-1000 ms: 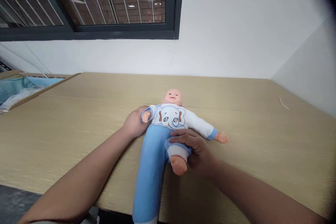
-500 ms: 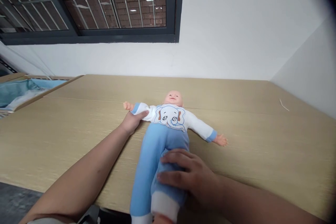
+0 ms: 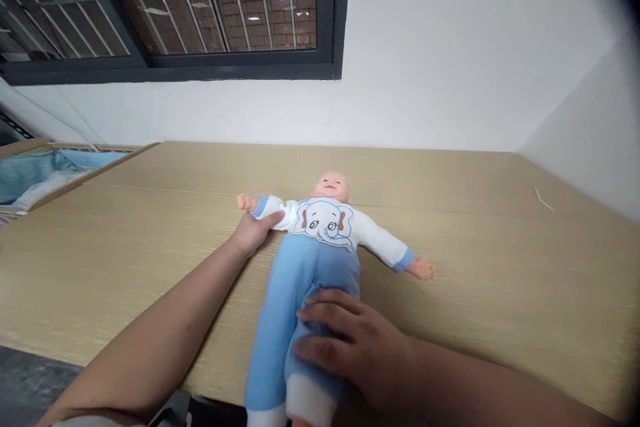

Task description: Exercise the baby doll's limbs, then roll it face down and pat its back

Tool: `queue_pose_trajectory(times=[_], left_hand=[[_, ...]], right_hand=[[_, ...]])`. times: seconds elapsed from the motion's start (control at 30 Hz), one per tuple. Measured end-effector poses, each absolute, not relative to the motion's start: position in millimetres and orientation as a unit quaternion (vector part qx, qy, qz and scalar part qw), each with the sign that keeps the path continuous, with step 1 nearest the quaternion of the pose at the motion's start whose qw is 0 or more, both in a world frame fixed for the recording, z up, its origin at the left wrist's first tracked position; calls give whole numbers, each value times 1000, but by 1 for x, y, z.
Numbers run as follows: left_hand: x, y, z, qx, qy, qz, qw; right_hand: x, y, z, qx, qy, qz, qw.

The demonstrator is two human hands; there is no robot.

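From the head view, my left hand (image 3: 253, 233) is clamped on the white sleeve (image 3: 286, 215) at the left side of a baby doll (image 3: 320, 267), thumb lying over the cloth and my other fingers mostly hidden. My right hand (image 3: 367, 347) lies across the doll's right-side leg (image 3: 313, 367), fingers slightly apart on the light-blue cloth; I cannot tell whether they grip it underneath. The doll lies face up in the middle of the wood-grain tabletop (image 3: 480, 253), head at the far end, legs side by side toward me, reaching the near edge. Its white top carries an elephant patch (image 3: 325, 221), and its other arm (image 3: 395, 250) stretches out to the right. A thin pale strip (image 3: 543, 199) lies far right. At far left is a wooden-edged bin (image 3: 95, 177) with blue-green cloth (image 3: 35, 172); beyond the table are a white wall (image 3: 440, 60) and a dark-framed window (image 3: 240, 70).
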State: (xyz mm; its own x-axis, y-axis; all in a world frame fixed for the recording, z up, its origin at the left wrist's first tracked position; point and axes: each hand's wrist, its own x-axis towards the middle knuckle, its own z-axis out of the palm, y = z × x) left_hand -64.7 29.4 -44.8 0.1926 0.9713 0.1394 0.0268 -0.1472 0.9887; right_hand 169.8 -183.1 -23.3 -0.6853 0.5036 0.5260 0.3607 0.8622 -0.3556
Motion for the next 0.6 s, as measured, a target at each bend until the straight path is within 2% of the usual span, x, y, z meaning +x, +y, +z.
queue_pose_trajectory(times=[0.13, 0.23, 0.33, 0.47, 0.6], left_hand=[[-67, 28, -43, 666, 469, 434, 384], [-66, 26, -39, 710, 494, 397, 306], [-64, 23, -36, 741, 496, 372, 258], [-61, 17, -29, 778, 459, 344, 256], [-60, 10, -21, 802, 472, 301, 208]], right_hand=[[178, -176, -24, -285, -841, 182, 423], [182, -170, -27, -329, -796, 212, 462], [183, -163, -25, -366, -771, 221, 472], [182, -157, -22, -362, -750, 257, 490], [179, -157, -28, -350, -763, 275, 470]])
